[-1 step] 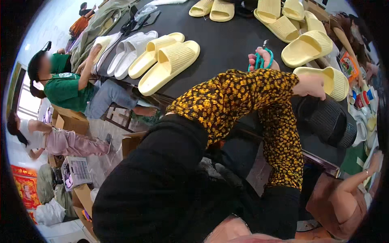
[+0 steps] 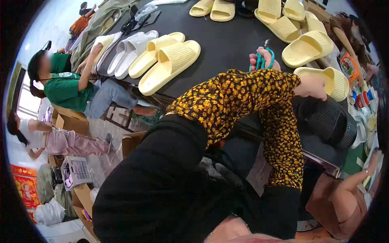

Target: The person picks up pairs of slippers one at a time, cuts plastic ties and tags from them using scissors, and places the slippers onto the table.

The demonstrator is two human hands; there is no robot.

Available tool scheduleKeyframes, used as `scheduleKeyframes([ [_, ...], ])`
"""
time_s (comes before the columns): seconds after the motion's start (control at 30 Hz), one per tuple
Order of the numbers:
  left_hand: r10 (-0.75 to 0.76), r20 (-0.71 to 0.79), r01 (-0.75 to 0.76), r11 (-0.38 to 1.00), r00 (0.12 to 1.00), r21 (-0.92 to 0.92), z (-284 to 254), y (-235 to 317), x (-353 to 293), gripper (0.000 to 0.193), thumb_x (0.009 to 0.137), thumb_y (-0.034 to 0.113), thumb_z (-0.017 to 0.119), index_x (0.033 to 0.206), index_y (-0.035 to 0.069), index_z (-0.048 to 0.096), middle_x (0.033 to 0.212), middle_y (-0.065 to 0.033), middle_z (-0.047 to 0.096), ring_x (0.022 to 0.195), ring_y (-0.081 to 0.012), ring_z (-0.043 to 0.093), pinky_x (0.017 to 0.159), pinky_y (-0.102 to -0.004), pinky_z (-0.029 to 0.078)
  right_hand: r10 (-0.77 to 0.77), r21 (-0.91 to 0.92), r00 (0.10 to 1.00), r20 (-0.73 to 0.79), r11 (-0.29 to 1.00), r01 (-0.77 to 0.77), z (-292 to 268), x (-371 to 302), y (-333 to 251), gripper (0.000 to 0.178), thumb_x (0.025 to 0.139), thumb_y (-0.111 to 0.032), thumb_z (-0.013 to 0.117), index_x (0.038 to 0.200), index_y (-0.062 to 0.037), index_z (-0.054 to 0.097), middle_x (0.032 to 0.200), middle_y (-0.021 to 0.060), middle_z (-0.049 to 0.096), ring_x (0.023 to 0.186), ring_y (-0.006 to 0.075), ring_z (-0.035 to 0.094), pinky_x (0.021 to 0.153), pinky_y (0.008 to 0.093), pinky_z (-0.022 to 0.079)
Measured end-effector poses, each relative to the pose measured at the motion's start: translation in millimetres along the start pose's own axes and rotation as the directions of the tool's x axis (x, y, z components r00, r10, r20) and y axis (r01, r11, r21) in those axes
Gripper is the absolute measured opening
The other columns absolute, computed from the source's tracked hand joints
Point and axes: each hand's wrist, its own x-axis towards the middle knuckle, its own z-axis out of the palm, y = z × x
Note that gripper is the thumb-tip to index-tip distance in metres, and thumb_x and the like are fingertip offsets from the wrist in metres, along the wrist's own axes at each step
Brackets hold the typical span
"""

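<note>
A dark, matte table (image 2: pixel 231 40) carries several groups of slides with ribbed straps. Along its left side a pale grey pair (image 2: pixel 131 54) sits just beside a pale yellow pair (image 2: pixel 176 58), set side by side. Another yellow pair (image 2: pixel 221 11) lies at the far edge, near some crumpled clear plastic (image 2: pixel 146 11). On the right, more yellow slides (image 2: pixel 281 28) overlap in a loose cluster, with black slides (image 2: pixel 334 123) nearer the front edge.
</note>
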Motion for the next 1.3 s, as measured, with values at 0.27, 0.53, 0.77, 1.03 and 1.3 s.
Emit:
scheduleKeyframes([
  [0.27,0.585,-0.363,-0.430,0.797,0.725,0.425,-53.4,-7.1,-94.5,0.035,0.077,0.020,0.066,0.106,0.000,0.065,0.105,-0.0219,0.064,0.105,-0.0368,0.060,0.093,-0.0438,0.047,-0.384,0.041,0.883,-0.269,0.912,0.409,-15.1,11.7,19.5,0.027,0.087,-0.028,0.068,0.104,-0.0100,0.057,0.083,0.0039,0.061,0.064,0.0136,0.056,0.058,0.0280,0.051],
  [0.53,0.275,-0.797,0.393,0.754,0.538,0.526,-239.7,-125.5,-315.4,0.032,0.084,0.013,0.066,0.113,0.000,0.063,0.113,-0.0181,0.064,0.111,-0.0317,0.058,0.096,-0.0400,0.044,-0.241,-0.136,0.967,0.078,0.959,0.250,15.5,-24.4,14.3,0.032,0.087,-0.027,0.067,0.107,-0.0046,0.058,0.083,0.0059,0.063,0.063,0.0126,0.059,0.048,0.0257,0.046],
  [0.77,-0.068,-0.706,0.392,0.867,0.705,0.307,-248.9,-167.8,-361.8,0.030,0.082,0.015,0.062,0.100,-0.008,0.060,0.097,-0.0213,0.063,0.094,-0.0323,0.060,0.085,-0.0385,0.046,-0.178,-0.303,0.976,0.123,0.930,0.208,18.5,-27.8,12.6,0.035,0.090,-0.030,0.065,0.112,-0.0047,0.056,0.082,0.0048,0.061,0.062,0.0108,0.057,0.047,0.0252,0.045],
  [1.03,0.007,-0.781,0.478,0.787,0.625,0.390,-223.5,-168.8,-321.2,0.012,0.078,0.004,0.063,0.080,-0.008,0.058,0.086,-0.0220,0.061,0.081,-0.0342,0.058,0.075,-0.0415,0.047,-0.270,-0.183,0.939,0.212,0.933,0.310,25.9,-23.1,17.2,0.037,0.093,-0.031,0.062,0.119,-0.0059,0.055,0.079,0.0051,0.060,0.062,0.0123,0.057,0.052,0.0274,0.048],
  [1.3,0.170,-0.745,0.253,0.872,0.645,0.419,-190.6,-145.3,-289.1,0.002,0.078,-0.003,0.059,0.077,-0.005,0.060,0.084,-0.0187,0.060,0.081,-0.0337,0.058,0.074,-0.0405,0.047,-0.276,-0.250,0.936,0.217,0.911,0.327,35.6,-35.7,17.4,0.042,0.093,-0.033,0.062,0.121,-0.0045,0.052,0.077,0.0030,0.059,0.060,0.0109,0.055,0.049,0.0261,0.046],
])
